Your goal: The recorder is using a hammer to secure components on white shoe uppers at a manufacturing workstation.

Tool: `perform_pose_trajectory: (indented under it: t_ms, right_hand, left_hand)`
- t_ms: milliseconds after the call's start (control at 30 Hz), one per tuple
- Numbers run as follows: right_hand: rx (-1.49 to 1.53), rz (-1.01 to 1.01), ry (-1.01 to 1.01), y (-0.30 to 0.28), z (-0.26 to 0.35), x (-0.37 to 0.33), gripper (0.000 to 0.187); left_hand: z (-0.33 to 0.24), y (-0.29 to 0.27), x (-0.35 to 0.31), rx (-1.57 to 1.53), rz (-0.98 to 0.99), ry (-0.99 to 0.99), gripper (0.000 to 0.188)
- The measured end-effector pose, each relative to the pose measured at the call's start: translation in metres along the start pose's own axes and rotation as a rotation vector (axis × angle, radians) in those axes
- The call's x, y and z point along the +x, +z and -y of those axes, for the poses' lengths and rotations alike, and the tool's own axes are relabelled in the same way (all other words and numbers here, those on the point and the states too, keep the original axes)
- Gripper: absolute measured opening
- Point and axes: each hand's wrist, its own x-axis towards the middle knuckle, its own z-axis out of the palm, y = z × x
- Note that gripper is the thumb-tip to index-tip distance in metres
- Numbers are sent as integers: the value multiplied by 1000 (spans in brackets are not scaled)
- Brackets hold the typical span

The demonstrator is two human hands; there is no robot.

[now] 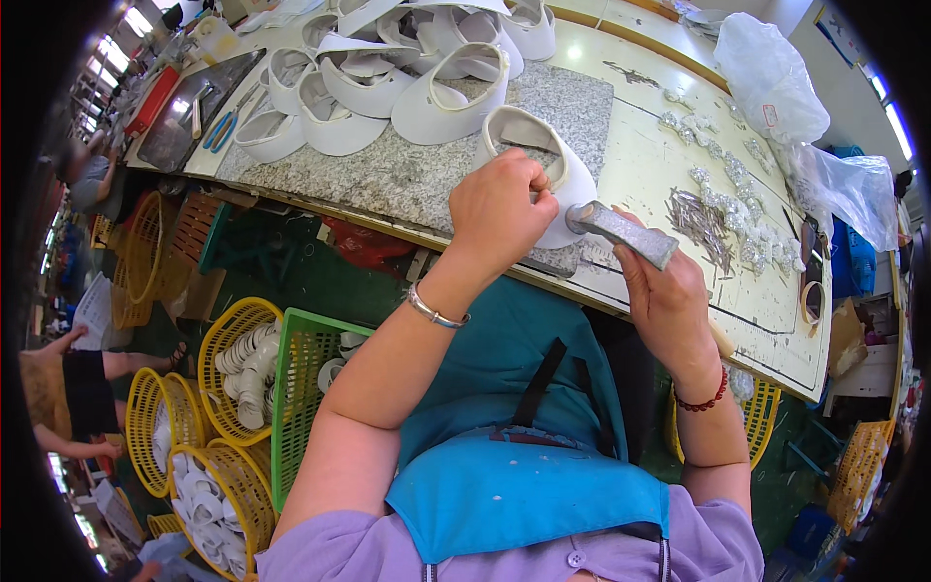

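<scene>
A white visor-shaped piece (580, 189) stands near the front edge of the table, partly on a speckled grey stone slab (558, 97). My left hand (504, 209) is at its opening with fingers pinched together; whatever they hold is hidden. In my right hand (669, 301) is a hammer (626, 235), its worn grey metal head close to the right side of the white piece. I cannot tell whether the head touches it. Farther back on the slab, several similar white visor-shaped pieces (359, 87) lie heaped together.
Right of the slab lie loose thin metal pieces (698, 225) and sparkling ornaments (742, 199), with clear plastic bags (771, 82) behind. Blue-handled pliers (223, 128) and another hammer (198, 109) lie at left. Below left stand yellow baskets (206, 354) of white parts and a green crate (288, 388).
</scene>
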Motion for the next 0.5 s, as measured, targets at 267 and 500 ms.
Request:
perform_pose_trajectory:
  t_ms: [267,500]
  right_hand:
    - [-11,17,-11,0,-1,-3,47]
    - [21,18,2,1,1,-1,44]
  left_hand:
    - [4,-6,14,-69,152,-41,11]
    - [14,-9,35,-173,306,-89,10]
